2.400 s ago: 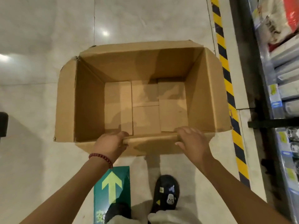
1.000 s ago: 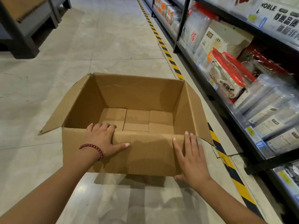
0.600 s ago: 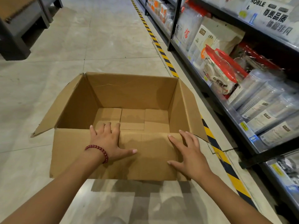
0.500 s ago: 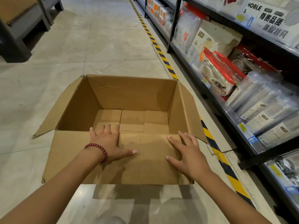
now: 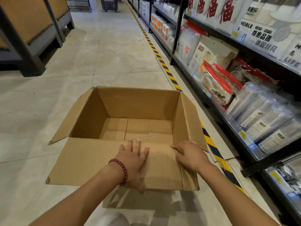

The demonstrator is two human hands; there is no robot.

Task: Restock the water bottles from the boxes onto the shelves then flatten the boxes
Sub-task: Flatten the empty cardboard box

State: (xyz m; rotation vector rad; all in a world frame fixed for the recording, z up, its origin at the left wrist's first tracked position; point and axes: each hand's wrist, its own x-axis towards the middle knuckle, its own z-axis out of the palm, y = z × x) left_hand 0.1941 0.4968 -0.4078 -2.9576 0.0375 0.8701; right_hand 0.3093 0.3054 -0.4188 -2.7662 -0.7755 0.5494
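An empty brown cardboard box (image 5: 138,105) stands on the tiled floor with its top open and all flaps spread outward. Its near flap (image 5: 91,160) lies folded out toward me, almost flat. My left hand (image 5: 133,159), with a red bead bracelet at the wrist, presses palm-down on the middle of that flap, fingers spread. My right hand (image 5: 190,155) rests on the flap's right end near the box corner, fingers bent, gripping nothing that I can see. No water bottles are in view.
A black shelf unit (image 5: 211,101) runs along the right, stocked with packs of plastic cups (image 5: 260,115) and bagged goods. Yellow-black tape (image 5: 164,66) marks the floor beside it. A dark display stand (image 5: 32,38) stands far left, a basket (image 5: 109,4) down the aisle.
The near flap has been pushed from upright to folded out and down toward me. Both hands moved from the box's front rim onto the flap's face. My view has tilted up the aisle.
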